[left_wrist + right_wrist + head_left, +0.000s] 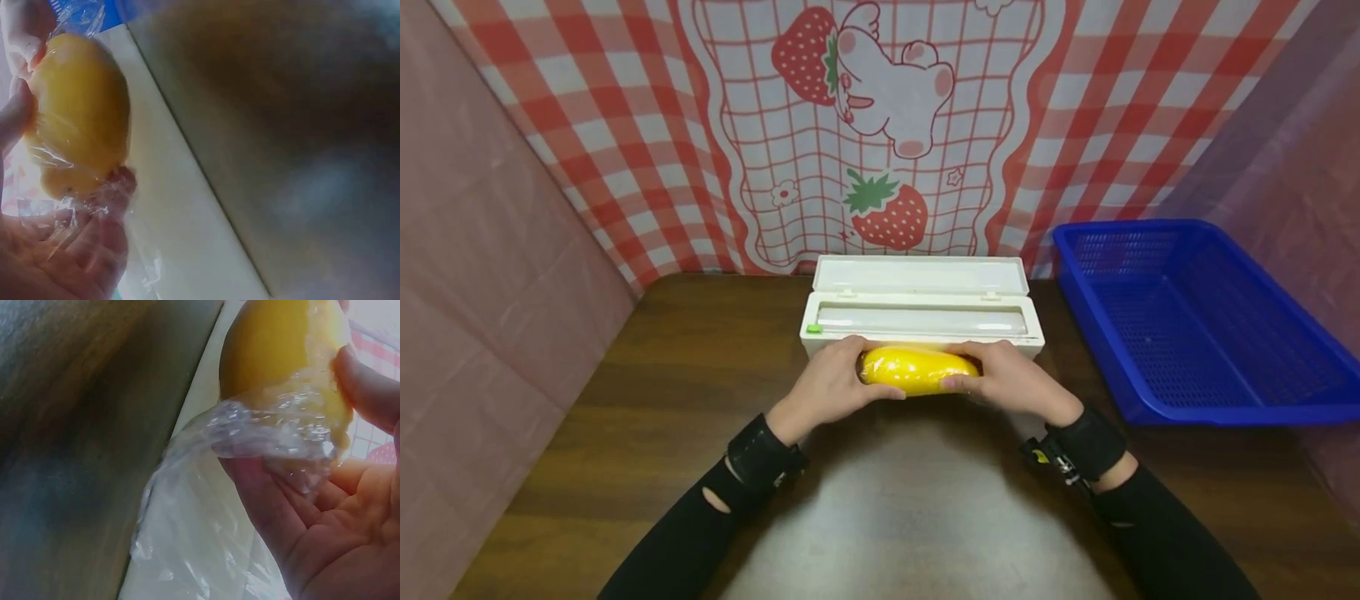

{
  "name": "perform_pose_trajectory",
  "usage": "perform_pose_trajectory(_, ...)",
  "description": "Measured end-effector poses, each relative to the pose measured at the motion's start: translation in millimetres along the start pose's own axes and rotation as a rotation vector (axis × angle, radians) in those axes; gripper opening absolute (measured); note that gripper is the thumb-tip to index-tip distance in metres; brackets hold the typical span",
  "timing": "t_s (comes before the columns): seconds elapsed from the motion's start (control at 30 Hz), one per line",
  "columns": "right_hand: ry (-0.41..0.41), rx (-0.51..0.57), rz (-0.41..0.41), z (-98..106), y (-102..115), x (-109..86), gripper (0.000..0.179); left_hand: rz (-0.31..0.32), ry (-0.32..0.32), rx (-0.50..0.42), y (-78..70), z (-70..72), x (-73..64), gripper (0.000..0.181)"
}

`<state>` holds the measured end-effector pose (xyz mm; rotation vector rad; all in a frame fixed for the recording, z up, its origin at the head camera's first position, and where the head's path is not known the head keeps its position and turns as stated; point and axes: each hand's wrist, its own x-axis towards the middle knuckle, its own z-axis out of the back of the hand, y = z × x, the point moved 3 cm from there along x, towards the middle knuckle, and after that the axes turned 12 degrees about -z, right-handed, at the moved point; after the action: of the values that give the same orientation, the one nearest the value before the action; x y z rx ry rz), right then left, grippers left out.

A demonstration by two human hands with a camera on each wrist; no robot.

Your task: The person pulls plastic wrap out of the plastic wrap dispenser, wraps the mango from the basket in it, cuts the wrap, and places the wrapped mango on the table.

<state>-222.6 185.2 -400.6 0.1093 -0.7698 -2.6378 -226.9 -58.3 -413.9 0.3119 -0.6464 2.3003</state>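
A smooth, oblong yellow fruit (pixel 917 371) is wrapped in clear cling film, its exact kind unclear. My left hand (pixel 835 379) grips one end, thumb on the near side and fingers behind. At the other end my right hand (pixel 1011 379) holds it the same way. Loose, crumpled cling film (pixel 200 544) trails below the fruit by the right palm; more film bunches against the left fingers (pixel 94 237). Just beyond the hands stands a white cling film dispenser (pixel 921 300) with its lid raised, a roll inside and a green slider (pixel 814 329) at its left.
To the right a blue plastic basket (pixel 1138 408) with perforated walls stands on the brown wooden table (pixel 700 333). Behind the dispenser hangs a red-and-white checked cloth (pixel 625 108) with strawberry prints. Pink cloth (pixel 490 250) borders the table at the left.
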Motion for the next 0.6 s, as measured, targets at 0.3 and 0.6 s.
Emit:
perform_pose_trajectory(0.3,0.07,0.027,-0.038,-0.1,-4.1,5.9,0.05,0.087,0.133,-0.106,3.0,4.0,10.8,0.065)
perform_pose_trajectory(0.6,0.082,0.052,-0.099,-5.6,-6.1,7.5,0.043,0.084,0.098,-0.235,4.3,-1.1,10.0,0.054)
